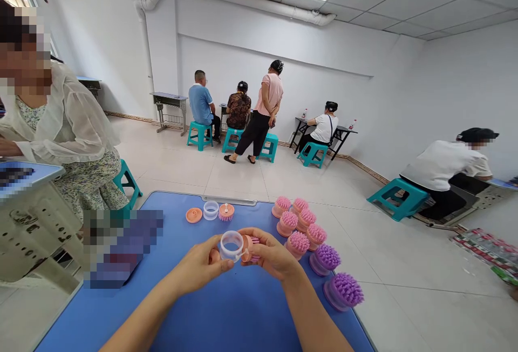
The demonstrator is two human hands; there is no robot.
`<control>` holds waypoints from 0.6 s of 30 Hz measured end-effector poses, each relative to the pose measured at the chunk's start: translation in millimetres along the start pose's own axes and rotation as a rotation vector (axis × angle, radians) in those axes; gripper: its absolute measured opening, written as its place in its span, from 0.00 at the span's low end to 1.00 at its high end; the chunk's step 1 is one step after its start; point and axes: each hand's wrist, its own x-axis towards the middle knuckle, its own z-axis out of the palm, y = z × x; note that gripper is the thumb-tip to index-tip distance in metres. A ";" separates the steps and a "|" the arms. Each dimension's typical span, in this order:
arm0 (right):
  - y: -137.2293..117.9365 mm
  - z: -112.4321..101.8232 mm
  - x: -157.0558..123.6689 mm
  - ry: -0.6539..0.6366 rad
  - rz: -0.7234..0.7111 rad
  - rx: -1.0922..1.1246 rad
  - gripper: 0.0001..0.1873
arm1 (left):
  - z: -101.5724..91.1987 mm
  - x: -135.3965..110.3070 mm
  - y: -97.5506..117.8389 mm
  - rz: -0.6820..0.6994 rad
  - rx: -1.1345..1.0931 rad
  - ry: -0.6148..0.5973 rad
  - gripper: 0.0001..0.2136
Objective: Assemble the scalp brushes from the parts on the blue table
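Note:
Over the middle of the blue table, my left hand (204, 259) is closed around a clear plastic ring (232, 245); something orange shows behind its thumb. My right hand (272, 252) grips an orange-pink brush head (247, 249) with pink bristles facing right, and a small pale stem pointing at the ring. Both parts are close together, and I cannot tell whether they touch. Beyond my hands lie an orange disc (194, 215), another clear ring (211, 210) and another brush head (226, 211), bristles down.
Along the blue table's (194, 319) right side stand several pink round brushes (288, 221) and two purple ones (343, 290), bristles up. A blurred dark item (125, 252) is at the left edge. A person (68, 120) sits close on the left; others are farther off on teal stools (200, 135).

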 end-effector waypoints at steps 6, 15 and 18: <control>-2.3 -0.7 0.4 0.011 -0.021 0.247 0.13 | 4.9 2.6 -1.3 -0.019 -0.064 0.036 0.19; 0.1 2.4 -0.9 -0.020 -0.086 0.365 0.15 | 7.9 7.1 -7.7 -0.016 -0.111 0.074 0.21; 1.0 5.3 -0.1 0.001 -0.125 0.366 0.16 | 8.9 7.7 -7.9 -0.040 -0.095 0.061 0.22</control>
